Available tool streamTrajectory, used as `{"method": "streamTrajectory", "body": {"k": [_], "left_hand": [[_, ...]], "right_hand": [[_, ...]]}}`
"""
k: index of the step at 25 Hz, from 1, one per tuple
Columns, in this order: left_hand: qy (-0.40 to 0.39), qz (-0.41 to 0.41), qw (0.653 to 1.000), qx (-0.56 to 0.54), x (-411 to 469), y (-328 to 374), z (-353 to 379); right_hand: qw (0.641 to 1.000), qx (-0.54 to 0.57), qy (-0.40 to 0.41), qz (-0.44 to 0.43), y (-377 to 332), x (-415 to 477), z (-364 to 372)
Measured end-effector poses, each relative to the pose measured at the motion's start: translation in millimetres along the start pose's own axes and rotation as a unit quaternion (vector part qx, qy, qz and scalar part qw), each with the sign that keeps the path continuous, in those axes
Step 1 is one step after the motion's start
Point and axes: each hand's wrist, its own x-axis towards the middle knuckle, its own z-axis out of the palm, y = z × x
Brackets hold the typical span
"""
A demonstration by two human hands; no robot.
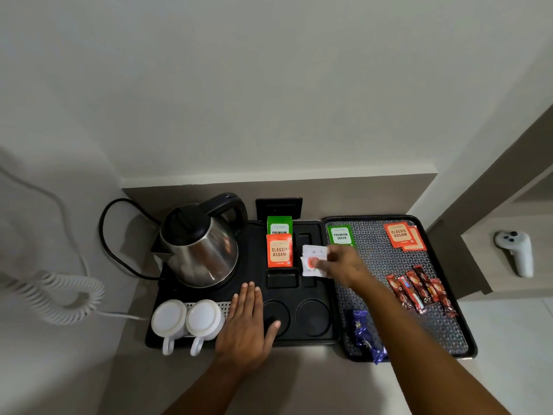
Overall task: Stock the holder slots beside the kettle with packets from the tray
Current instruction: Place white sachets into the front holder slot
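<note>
A steel kettle [200, 247] stands on a black holder [254, 256] with slots to its right. A green packet [279, 225] and an orange Classic Assam packet [279, 251] stand upright in the left slots. My right hand [344, 263] is shut on white sachets [311, 259] held over the right-hand slots. My left hand [250, 326] lies flat and open on the holder's front part. The black tray [457, 298] on the right holds a green packet [341, 236], orange packets [402, 236], several red sticks [422, 290] and blue sachets [366, 335].
Two white cups [187, 320] sit upside down at the holder's front left. A black cord [104, 229] loops behind the kettle. A coiled white cable [59, 295] lies at left. A black wall socket [279, 207] is behind the holder. A white controller [516, 250] rests on a ledge at right.
</note>
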Motion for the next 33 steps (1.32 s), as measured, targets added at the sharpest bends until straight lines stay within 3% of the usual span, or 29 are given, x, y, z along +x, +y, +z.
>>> {"method": "streamTrajectory", "body": {"k": [4,10,16,19,22,24,28,33], "left_hand": [[-0.008,-0.004,1.0,-0.004,1,1,-2],[-0.016,-0.007,1.0,-0.011,3,2,-2],[-0.014,-0.007,1.0,-0.007,3,2,-1],[-0.003,0.0,1.0,-0.01,2,2,2],[0.011,0.009,1.0,-0.022,2,1,6],[0.013,0.012,0.999,-0.028,3,1,7],[0.007,0.013,1.0,-0.02,2,-2,8],[0.001,0.013,1.0,-0.011,2,-1,4]], "right_hand": [[0.994,-0.056,-0.024,-0.095,-3,10,64],[0.973,-0.164,-0.008,-0.162,10,17,80],[0.97,-0.181,-0.035,-0.161,7,23,78],[0.97,-0.184,0.028,-0.158,8,15,67],[0.965,-0.144,0.198,-0.094,29,-6,12],[0.946,-0.175,0.273,0.007,62,-24,-46],[0.924,-0.239,0.235,0.182,104,-47,-119],[0.928,-0.251,0.175,0.211,107,-33,-114]]}}
